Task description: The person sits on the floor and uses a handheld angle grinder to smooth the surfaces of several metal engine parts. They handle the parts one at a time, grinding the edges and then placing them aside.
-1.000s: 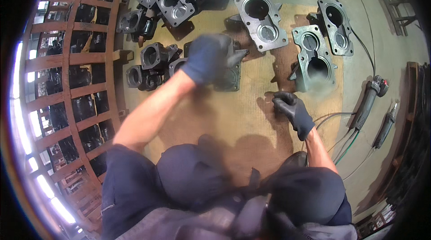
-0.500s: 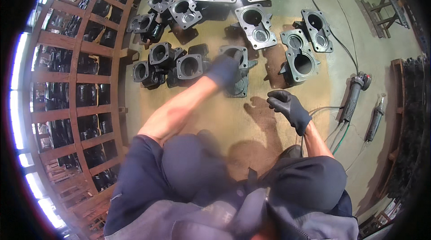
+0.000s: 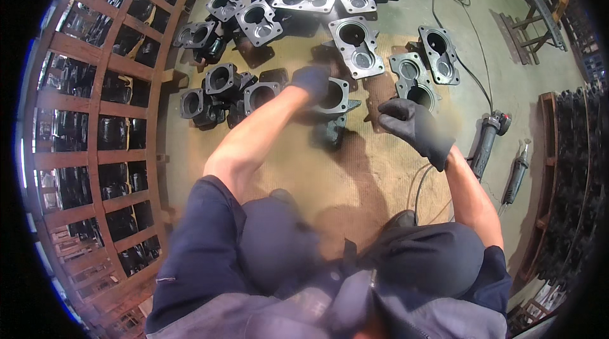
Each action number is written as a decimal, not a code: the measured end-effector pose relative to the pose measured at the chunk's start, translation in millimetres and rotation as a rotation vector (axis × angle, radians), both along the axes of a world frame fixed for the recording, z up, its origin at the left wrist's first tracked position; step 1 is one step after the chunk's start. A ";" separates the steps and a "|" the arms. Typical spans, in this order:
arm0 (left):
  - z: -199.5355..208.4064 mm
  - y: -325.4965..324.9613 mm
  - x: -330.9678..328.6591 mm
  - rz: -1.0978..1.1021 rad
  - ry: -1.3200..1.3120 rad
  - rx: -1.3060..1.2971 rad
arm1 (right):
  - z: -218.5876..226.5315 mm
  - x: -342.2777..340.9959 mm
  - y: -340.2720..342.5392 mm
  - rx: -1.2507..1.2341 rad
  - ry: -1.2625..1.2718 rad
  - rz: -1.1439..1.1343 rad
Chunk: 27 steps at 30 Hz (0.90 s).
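My left hand (image 3: 311, 83), in a dark glove, grips the upper left edge of a dark metal casting (image 3: 333, 122). The casting's round-bored flange faces up toward me, and its lower body rests on the tan mat (image 3: 292, 168). The glove hides part of the flange. My right hand (image 3: 415, 128), also gloved, is held to the right of that casting, its fingers curled together with nothing visible in them. It overlaps the near end of a two-bored casting (image 3: 407, 67). Left of my left hand stands another round-flanged casting (image 3: 260, 96).
Several machined castings (image 3: 304, 0) stand at the far side. An angle grinder (image 3: 487, 142) and a slim corded tool (image 3: 517, 174) lie on the floor at right, with cables. Slatted wooden crates (image 3: 95, 110) line the left; a rack of dark parts (image 3: 574, 149) stands right.
The casting under my left hand has tipped, so its round flange sits nearer and more face-up. My left hand moved to its left edge. My right hand rose forward.
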<state>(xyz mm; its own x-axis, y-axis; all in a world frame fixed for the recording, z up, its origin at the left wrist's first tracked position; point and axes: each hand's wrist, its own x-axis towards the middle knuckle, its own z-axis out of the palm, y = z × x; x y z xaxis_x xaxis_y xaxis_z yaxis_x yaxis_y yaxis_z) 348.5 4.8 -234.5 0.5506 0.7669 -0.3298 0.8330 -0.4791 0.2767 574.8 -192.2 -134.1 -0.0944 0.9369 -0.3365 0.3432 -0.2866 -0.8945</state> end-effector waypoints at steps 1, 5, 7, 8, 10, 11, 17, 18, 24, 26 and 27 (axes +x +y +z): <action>-0.9 -2.9 -3.8 0.003 -0.005 0.028 | -0.3 -1.7 1.9 0.003 0.005 -0.002; 20.9 -27.2 -5.8 -0.024 -0.109 0.074 | -16.1 -7.6 -5.9 -0.043 0.051 -0.003; 18.6 -37.9 -14.9 -0.016 -0.192 0.171 | -28.1 -15.6 -11.1 -0.095 0.076 -0.033; 22.5 -45.8 -15.6 -0.026 -0.181 0.186 | -35.4 -16.1 -14.4 -0.123 0.080 -0.052; 36.8 -70.7 -20.2 -0.055 -0.179 0.241 | -58.8 -15.2 -19.9 -0.067 0.058 -0.117; 43.5 -83.9 -25.0 -0.068 -0.179 0.285 | -73.9 -12.6 -19.6 -0.044 0.053 -0.131; 70.6 -156.3 -60.0 -0.153 -0.303 0.315 | -59.7 -28.7 11.7 0.227 -0.127 -0.127; 72.1 -161.4 -67.0 -0.200 -0.321 0.311 | -55.7 -33.3 13.6 0.130 -0.045 -0.032; 99.0 -161.2 -87.4 -0.574 -0.464 0.203 | -44.9 -58.3 15.3 -0.317 0.145 0.287; 100.4 -156.2 -93.7 -0.422 -0.492 0.041 | -54.5 -65.4 16.8 -0.284 0.075 0.353; 103.0 -146.2 -91.0 -0.411 -0.440 0.107 | -54.9 -67.9 13.5 -0.330 0.099 0.412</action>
